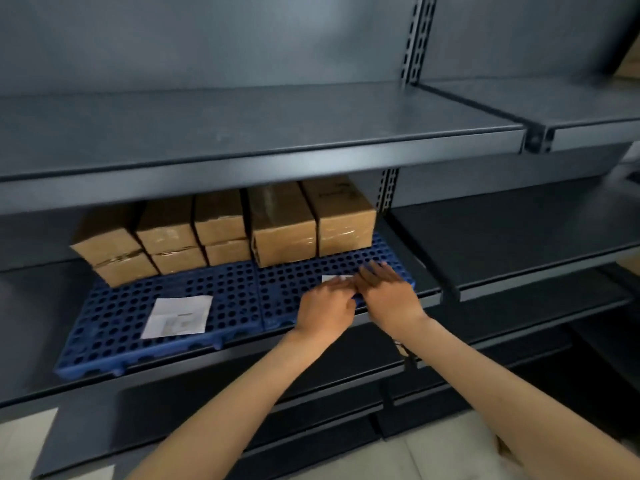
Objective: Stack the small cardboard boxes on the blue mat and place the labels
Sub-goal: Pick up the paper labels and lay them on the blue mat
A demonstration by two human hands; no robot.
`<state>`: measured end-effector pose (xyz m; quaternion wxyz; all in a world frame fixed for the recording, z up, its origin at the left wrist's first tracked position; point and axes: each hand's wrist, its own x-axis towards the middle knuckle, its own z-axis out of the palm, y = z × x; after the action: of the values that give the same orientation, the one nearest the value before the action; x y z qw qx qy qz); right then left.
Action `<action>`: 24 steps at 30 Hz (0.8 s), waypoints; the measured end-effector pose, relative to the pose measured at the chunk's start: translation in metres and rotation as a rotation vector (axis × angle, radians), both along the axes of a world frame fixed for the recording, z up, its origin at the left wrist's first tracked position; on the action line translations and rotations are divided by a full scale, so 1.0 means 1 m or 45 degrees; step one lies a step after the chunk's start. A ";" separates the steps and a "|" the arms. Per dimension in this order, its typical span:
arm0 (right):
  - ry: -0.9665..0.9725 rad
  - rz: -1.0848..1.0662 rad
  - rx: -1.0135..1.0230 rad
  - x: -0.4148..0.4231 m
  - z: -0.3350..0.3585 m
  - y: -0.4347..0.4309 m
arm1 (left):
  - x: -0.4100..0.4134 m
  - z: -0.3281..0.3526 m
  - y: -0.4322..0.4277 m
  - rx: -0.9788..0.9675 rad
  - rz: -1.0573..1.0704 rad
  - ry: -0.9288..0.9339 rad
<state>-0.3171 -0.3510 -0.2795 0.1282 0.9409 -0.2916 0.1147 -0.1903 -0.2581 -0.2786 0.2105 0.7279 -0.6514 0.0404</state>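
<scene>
— How far along does it look?

— The stacking seems done. The cardboard boxes (221, 233) sit in a row along the far edge of the blue mat (114, 320) on the shelf (263, 344), the left ones two high. One label (178, 316) lies flat on the near left of the mat.

— And the second label?

— The second label (329, 278) is at the near right, mostly hidden under both hands. The left hand (325, 310) curls over its edge; the right hand (388, 292) lies flat, fingers spread, pressing down. Neither grip is clenched on anything I can make out. Probably only smoothing remains.
</scene>
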 end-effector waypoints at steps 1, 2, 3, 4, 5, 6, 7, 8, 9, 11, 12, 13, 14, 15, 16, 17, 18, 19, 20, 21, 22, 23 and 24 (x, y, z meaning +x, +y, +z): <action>-0.010 0.030 0.039 -0.003 -0.003 -0.001 | -0.005 0.000 -0.001 0.005 0.026 0.042; -0.028 0.061 0.076 -0.006 -0.006 0.000 | -0.008 0.000 -0.002 0.012 0.043 0.073; -0.057 0.100 0.092 -0.007 -0.007 0.001 | -0.010 -0.001 -0.002 0.018 0.053 0.101; -0.089 0.131 0.099 -0.009 -0.008 0.002 | -0.010 -0.002 -0.002 0.034 0.055 0.131; -0.117 0.158 0.099 -0.009 -0.009 0.001 | -0.010 -0.001 -0.002 0.052 0.055 0.163; -0.131 0.180 0.101 -0.010 -0.009 -0.001 | -0.009 -0.001 -0.001 0.070 0.054 0.196; -0.139 0.201 0.099 -0.010 -0.010 -0.004 | -0.008 0.000 0.000 0.078 0.053 0.226; -0.140 0.211 0.096 -0.009 -0.010 -0.006 | -0.006 0.001 0.002 0.076 0.052 0.248; -0.145 0.216 0.091 -0.008 -0.010 -0.009 | -0.003 0.003 0.004 0.062 0.059 0.254; -0.187 0.219 0.106 -0.003 -0.003 -0.014 | 0.010 0.013 0.007 -0.020 0.117 0.204; -0.227 0.210 0.135 0.002 0.006 -0.016 | 0.020 0.019 0.007 -0.086 0.156 0.155; -0.280 0.196 0.165 0.007 0.016 -0.019 | 0.031 0.028 0.005 -0.155 0.193 0.092; -0.323 0.178 0.197 0.014 0.029 -0.024 | 0.043 0.037 0.002 -0.203 0.230 0.015; -0.363 0.171 0.196 0.022 0.039 -0.031 | 0.054 0.046 -0.002 -0.211 0.274 -0.065; -0.373 0.170 0.179 0.031 0.050 -0.038 | 0.063 0.055 -0.008 -0.171 0.333 -0.132; -0.358 0.172 0.158 0.041 0.058 -0.047 | 0.071 0.064 -0.013 -0.093 0.401 -0.173; -0.317 0.163 0.158 0.050 0.064 -0.055 | 0.076 0.070 -0.019 0.003 0.464 -0.189; -0.281 0.148 0.165 0.059 0.068 -0.061 | 0.080 0.073 -0.025 0.098 0.508 -0.191; -0.233 0.123 0.190 0.066 0.070 -0.064 | 0.083 0.074 -0.030 0.171 0.525 -0.191; -0.200 0.104 0.196 0.072 0.070 -0.066 | 0.084 0.073 -0.032 0.219 0.531 -0.201; -0.185 0.093 0.189 0.074 0.070 -0.065 | 0.085 0.071 -0.033 0.234 0.532 -0.222; -0.189 0.100 0.164 0.076 0.068 -0.065 | 0.086 0.068 -0.033 0.224 0.526 -0.247; -0.198 0.123 0.121 0.075 0.068 -0.064 | 0.085 0.067 -0.030 0.189 0.514 -0.260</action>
<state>-0.2422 -0.4147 -0.2118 0.0548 0.9472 -0.2600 0.1795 -0.1048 -0.2877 -0.2116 0.0770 0.8491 -0.5116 0.1070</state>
